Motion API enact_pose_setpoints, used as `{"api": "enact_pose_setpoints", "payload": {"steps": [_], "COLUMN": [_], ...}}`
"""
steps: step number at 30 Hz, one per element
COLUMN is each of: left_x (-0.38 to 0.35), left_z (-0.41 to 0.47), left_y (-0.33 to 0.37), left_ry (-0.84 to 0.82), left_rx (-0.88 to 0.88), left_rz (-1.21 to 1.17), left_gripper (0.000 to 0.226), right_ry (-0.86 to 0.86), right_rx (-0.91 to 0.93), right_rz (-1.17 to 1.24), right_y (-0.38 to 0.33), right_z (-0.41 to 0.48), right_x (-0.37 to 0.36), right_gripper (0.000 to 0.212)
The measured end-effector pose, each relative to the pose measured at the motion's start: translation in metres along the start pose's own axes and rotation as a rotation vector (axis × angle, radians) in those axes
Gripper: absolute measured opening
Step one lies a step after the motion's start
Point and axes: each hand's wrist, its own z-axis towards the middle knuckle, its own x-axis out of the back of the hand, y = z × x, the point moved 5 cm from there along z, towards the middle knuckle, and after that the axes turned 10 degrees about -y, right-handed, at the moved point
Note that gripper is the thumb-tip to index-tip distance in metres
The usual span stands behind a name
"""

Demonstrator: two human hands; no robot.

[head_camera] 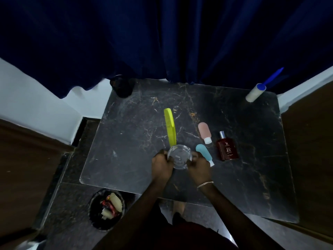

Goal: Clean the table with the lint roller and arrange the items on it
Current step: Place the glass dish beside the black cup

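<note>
Both hands are on the glass ashtray (179, 156): left hand (161, 166) and right hand (198, 167) curl round opposite rims, centre frame, just under the yellow comb (170, 127). Looks like arranging. The lint roller (255, 92) lies at the table's (126, 141) upper-right corner. Next, the ashtray must clear the teal bottle (204, 154) beside it.

Yellow comb (170, 127), black marbled table (137, 141), navy curtain (162, 37)
</note>
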Motion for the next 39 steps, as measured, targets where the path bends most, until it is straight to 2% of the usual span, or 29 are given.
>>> {"api": "enact_pose_setpoints", "payload": {"steps": [3, 7, 9, 14, 18, 27, 34, 39], "left_x": [0.027, 0.064, 0.083, 0.128, 0.168, 0.240, 0.270, 0.277], "left_z": [0.004, 0.017, 0.028, 0.054, 0.076, 0.148, 0.205, 0.228], "left_y": [-0.006, -0.015, -0.023, -0.039, -0.050, -0.071, -0.089, -0.091], "left_ry": [0.033, 0.057, 0.043, 0.044, 0.110, 0.126, 0.087, 0.048], "left_rx": [0.028, 0.077, 0.106, 0.104, 0.101, 0.078, 0.183, 0.150], "left_rz": [-0.051, -0.102, -0.106, -0.160, -0.131, -0.080, -0.020, 0.022], "left_gripper": [0.007, 0.005, 0.007, 0.019, 0.021, 0.024, 0.027, 0.023], "right_ry": [-0.097, -0.232, -0.262, -0.280, -0.296, -0.312, -0.313, -0.317], "right_rx": [-0.089, -0.203, -0.217, -0.192, -0.160, -0.153, -0.173, -0.192], "right_rz": [0.207, 0.668, 0.732, 0.740, 0.704, 0.589, 0.499, 0.497], "right_y": [-0.015, -0.038, -0.054, -0.101, -0.141, -0.218, -0.253, -0.266], "right_z": [0.013, 0.030, 0.040, 0.066, 0.092, 0.160, 0.204, 0.221], "right_x": [-0.009, -0.033, -0.048, -0.079, -0.106, -0.161, -0.194, -0.207], "right_gripper": [0.026, 0.023, 0.022, 0.025, 0.031, 0.031, 0.032, 0.030]}}
